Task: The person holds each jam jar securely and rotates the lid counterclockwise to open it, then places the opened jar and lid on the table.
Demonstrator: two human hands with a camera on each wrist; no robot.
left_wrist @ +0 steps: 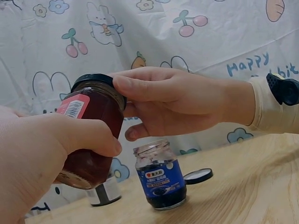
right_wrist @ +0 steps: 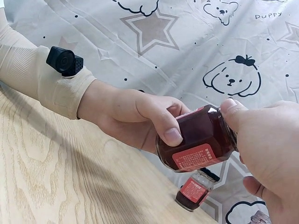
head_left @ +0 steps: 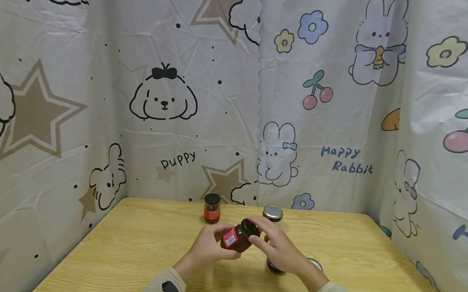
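A dark red glass jar [head_left: 236, 240] with a red label is held tilted above the table. My left hand [head_left: 209, 246] grips it around the body, thumb across the glass. At its top, my right hand [head_left: 279, 245] pinches the black lid [left_wrist: 96, 79] between thumb and fingers; the lid sits on the jar's mouth. Below the right hand stands an uncapped jar of dark contents with a blue label [left_wrist: 161, 182]. Its neighbour on the table is a loose lid [left_wrist: 198, 176], partly hidden by the right arm in the head view.
A smaller jar with a black lid and red label [head_left: 212, 209] stands near the table's back edge. To its right is a jar with a silver lid [head_left: 273, 212], partly behind my right hand. Patterned curtains [head_left: 159, 149] enclose the wooden table [head_left: 127, 247] at back and sides.
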